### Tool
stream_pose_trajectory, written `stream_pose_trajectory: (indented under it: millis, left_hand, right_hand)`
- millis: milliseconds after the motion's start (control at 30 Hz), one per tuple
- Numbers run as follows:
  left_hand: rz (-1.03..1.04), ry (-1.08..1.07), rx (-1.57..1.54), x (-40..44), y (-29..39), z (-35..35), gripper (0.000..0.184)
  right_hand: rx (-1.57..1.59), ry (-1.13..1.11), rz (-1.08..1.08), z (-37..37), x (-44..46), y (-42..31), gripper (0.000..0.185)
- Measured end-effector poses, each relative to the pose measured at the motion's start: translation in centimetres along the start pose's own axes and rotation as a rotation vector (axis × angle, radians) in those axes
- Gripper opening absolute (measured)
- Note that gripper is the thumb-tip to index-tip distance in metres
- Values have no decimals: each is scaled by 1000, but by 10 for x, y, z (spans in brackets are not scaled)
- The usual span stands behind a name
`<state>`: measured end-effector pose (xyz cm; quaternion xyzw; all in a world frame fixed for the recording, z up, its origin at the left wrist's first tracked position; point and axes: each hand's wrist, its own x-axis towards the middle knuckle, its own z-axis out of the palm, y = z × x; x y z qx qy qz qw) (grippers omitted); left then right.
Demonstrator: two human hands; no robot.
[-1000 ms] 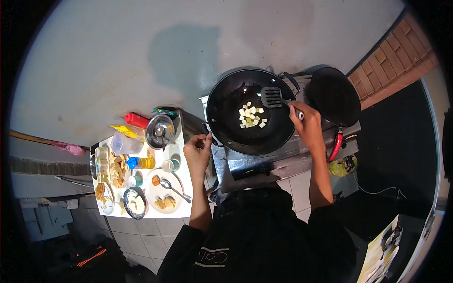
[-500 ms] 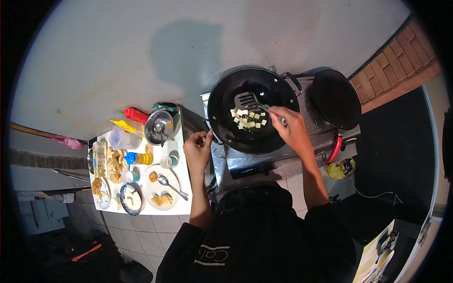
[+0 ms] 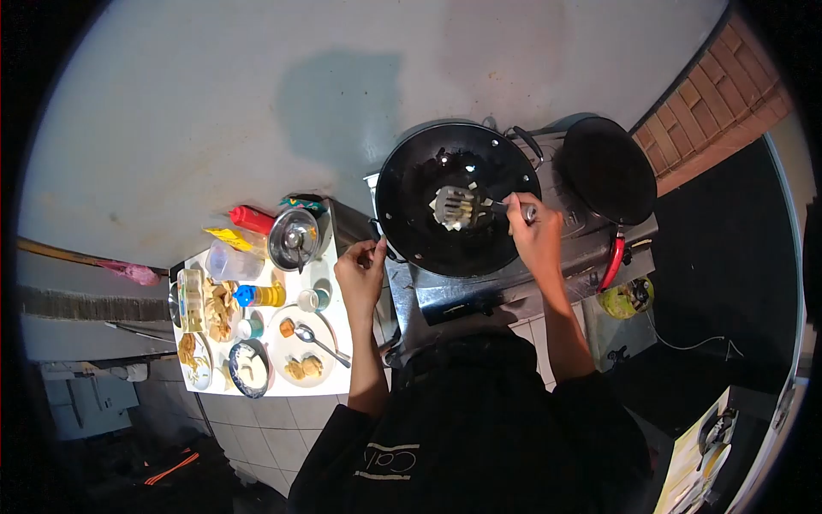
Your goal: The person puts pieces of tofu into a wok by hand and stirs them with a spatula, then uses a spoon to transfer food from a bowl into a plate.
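Note:
A black wok (image 3: 428, 244) sits on the stove, with small white food cubes (image 3: 444, 224) bunched in its middle. My right hand (image 3: 538, 236) is closed around the handle of a slotted spatula (image 3: 457, 206). The spatula's metal head lies over the cubes and hides part of them. At the wok's left side, my left hand (image 3: 360, 270) has thumb and fingers pinched on the wok's side handle (image 3: 391, 252), which is mostly covered by the fingertips.
Right of the wok, a black frying pan (image 3: 606, 171) with a red handle rests on the stove (image 3: 479, 295). A white table (image 3: 261, 385) at left holds a metal bowl (image 3: 294, 240), a plate (image 3: 321, 368) with a spoon, a blue-capped bottle (image 3: 261, 295) and a red bottle (image 3: 251, 219).
The spatula has come down from above the cubes onto them, gathering them closer together. My right hand has shifted slightly right. My left hand stays at the wok handle.

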<state>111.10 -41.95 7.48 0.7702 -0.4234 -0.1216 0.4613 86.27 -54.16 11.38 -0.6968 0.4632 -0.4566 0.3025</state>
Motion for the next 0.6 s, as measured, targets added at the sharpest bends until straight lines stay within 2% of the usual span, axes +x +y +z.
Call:
stream_pose_trajectory:
  millis: [67,167,367,400,467,600]
  left_hand:
    - [6,6,5,-1,-3,0,31]
    - [20,14,10,-1,-1,-1,32]
    - [19,-11,-25,-1,-4,-2,32]
    - [19,-10,-29,-1,-4,-1,32]
    - [14,-9,-17,-1,-5,-2,32]
    - [20,-20,5,-1,-3,-3,31]
  right_hand:
    - [38,25,171,12,2,9,22]
    - [111,77,190,23,7,16,30]
    - [74,23,238,22,18,14,30]
    - [71,23,235,20,20,17,30]
    - [-33,62,93,15,23,22,28]
    - [-41,54,34,-4,27,10,23]
